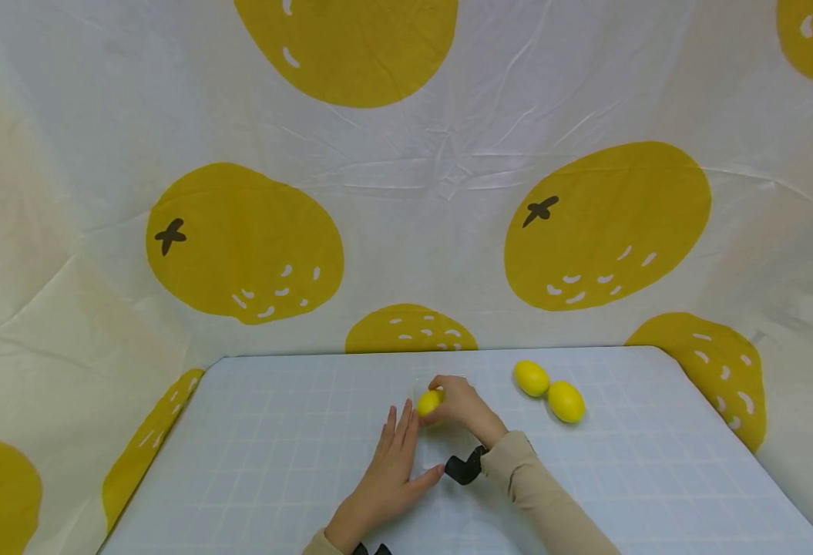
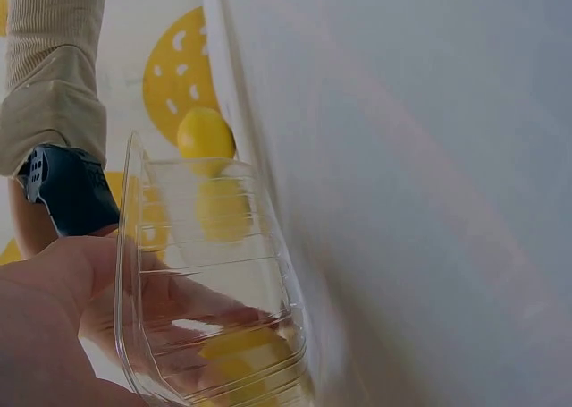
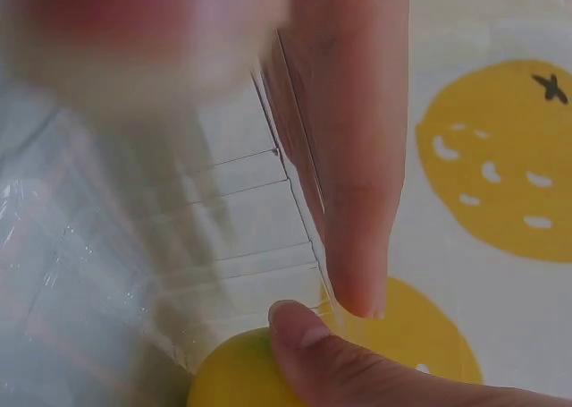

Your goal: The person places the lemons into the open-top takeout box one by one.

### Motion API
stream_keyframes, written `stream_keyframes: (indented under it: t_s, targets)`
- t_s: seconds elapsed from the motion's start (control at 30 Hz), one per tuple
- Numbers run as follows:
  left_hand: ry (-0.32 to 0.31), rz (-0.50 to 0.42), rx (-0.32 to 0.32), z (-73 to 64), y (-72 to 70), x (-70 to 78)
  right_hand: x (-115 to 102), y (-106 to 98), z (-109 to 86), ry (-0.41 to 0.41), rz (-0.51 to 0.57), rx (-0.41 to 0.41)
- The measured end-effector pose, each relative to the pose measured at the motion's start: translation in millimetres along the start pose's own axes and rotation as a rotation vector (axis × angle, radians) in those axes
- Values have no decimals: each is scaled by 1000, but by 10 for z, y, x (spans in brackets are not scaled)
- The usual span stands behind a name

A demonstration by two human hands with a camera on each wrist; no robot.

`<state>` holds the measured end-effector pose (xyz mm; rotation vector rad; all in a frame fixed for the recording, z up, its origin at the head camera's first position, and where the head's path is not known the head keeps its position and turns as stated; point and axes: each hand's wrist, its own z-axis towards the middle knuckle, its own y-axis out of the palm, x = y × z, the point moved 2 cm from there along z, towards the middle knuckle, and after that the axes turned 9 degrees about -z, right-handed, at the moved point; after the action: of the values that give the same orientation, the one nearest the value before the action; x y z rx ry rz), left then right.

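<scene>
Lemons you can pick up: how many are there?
3: one lemon in the right hand, at the clear container; a second lemon and third lemon together, farther right. Others could be hidden.

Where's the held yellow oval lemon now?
Head view: the lemon is lower centre, between the left hand and right hand, left of two other lemons.

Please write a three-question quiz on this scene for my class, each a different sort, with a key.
1. Multiple choice: what does the right hand hold? A) a cup; B) a lemon; C) a spoon.
2. True or false: the left hand is curled into a fist.
3. Count: in the head view, how many loose lemons lie on the table, right of the clear box?

Key: 1. B. 2. False; its fingers are straight. 3. Two.
</scene>
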<state>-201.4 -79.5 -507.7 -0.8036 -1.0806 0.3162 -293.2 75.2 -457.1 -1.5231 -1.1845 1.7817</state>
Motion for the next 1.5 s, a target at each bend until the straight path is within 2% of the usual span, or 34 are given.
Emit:
stream_keyframes:
  t_s: [0.13, 0.37, 0.7, 1.0, 1.3, 1.5]
  targets:
    - [-6, 10, -1, 6, 11, -4, 30, -6, -14, 23, -9, 16]
    - [-52, 18, -31, 8, 27, -21, 69, -43, -46, 68, -15, 19]
    - [-40, 21, -41, 49, -10, -6, 74, -77, -78, 28, 3, -12]
    - [-103, -4, -62, 180, -3, 5, 63, -85, -101, -17, 23, -24]
    - [-111, -65, -50, 192, 21, -60, 77, -100, -137, -42, 10, 18]
    - [-104, -46, -41, 202, 30, -86, 77, -129, -187, -46, 36, 27]
